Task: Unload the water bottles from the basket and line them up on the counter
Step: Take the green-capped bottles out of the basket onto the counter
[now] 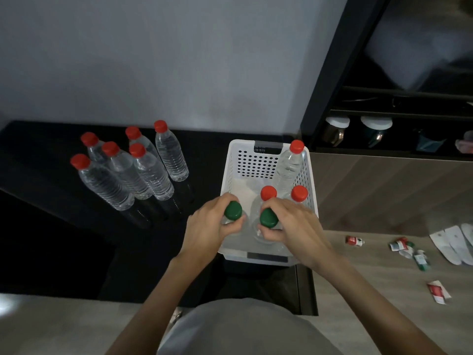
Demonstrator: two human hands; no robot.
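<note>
Head view: six bottles [143, 172] are standing on the desk [38, 180]; left hand [204, 226] and right hand [297, 226] are each gripping a green-capped bottle [233, 210]; three red-capped ones [289, 165] are waiting in the basket [312, 185].

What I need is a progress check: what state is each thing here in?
left hand: grips left green-capped bottle, still in the basket
right hand: grips right green-capped bottle
basket: holds five upright bottles
basket's red-capped bottles: three, upright, not gripped
counter bottles: six, upright, clustered, caps on

Six red-capped bottles [151, 172] upright on counter [38, 180], two green-capped bottles [233, 210] in white basket [256, 163]
</note>
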